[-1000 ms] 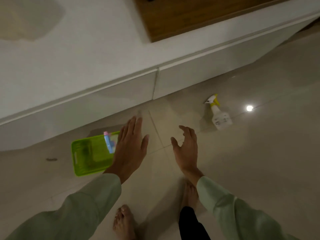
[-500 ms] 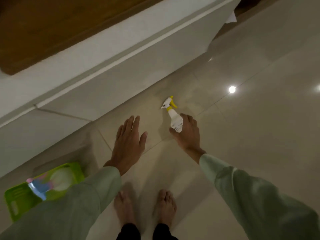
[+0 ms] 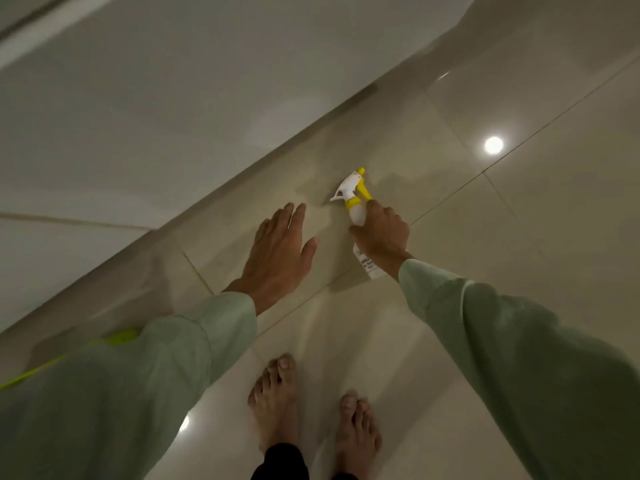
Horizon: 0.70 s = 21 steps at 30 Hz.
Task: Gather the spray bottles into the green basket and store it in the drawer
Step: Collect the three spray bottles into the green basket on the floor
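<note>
Right hand (image 3: 381,239) is wrapped around the white spray bottle (image 3: 358,213), fingers clamped on its body just below the yellow collar, trigger head pointing up and away from the person. Left hand (image 3: 280,252) hangs spread and flat over the floor (image 3: 519,254), fingers apart, gripping nothing, just beside the bottle. Glossy beige tiles down there, ceiling lights (image 3: 493,144) mirrored in them, bare feet (image 3: 277,393) planted below. A pale cabinet front (image 3: 173,116) runs diagonally along the floor's edge. Only a green basket (image 3: 117,337) rim peeks out past the left sleeve (image 3: 138,375).
</note>
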Available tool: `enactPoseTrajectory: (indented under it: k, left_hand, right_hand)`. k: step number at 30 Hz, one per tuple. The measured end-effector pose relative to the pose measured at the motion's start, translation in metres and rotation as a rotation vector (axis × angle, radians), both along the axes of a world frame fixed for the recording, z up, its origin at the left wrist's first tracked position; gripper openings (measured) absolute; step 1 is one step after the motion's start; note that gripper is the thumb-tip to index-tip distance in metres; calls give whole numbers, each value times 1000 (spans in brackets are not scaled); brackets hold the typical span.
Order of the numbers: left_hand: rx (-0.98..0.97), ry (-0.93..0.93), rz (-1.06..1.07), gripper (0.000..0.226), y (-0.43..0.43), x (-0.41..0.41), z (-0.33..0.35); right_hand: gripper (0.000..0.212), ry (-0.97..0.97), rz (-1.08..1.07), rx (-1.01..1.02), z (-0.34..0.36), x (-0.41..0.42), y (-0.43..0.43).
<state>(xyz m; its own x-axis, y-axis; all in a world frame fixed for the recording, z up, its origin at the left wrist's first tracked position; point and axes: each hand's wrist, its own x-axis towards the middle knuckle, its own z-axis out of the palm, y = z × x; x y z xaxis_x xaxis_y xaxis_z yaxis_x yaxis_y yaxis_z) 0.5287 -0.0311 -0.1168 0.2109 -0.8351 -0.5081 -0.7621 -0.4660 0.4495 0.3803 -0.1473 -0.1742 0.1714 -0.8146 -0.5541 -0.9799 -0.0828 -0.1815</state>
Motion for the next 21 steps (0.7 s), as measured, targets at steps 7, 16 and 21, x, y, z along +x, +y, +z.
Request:
enactPoseTrajectory:
  k: [7,16,21]
  left_hand:
    - [10,17,101,62,56,8,79]
    - [-80,-27,363,60,166,38,212]
    - [-100,-72,465,58,255,74,248]
  right_hand:
    - [38,-238,-87,11,91,0,50]
    - [27,-616,-104,123,244,47,144]
    - [19,-762,-116,193,284,95,222]
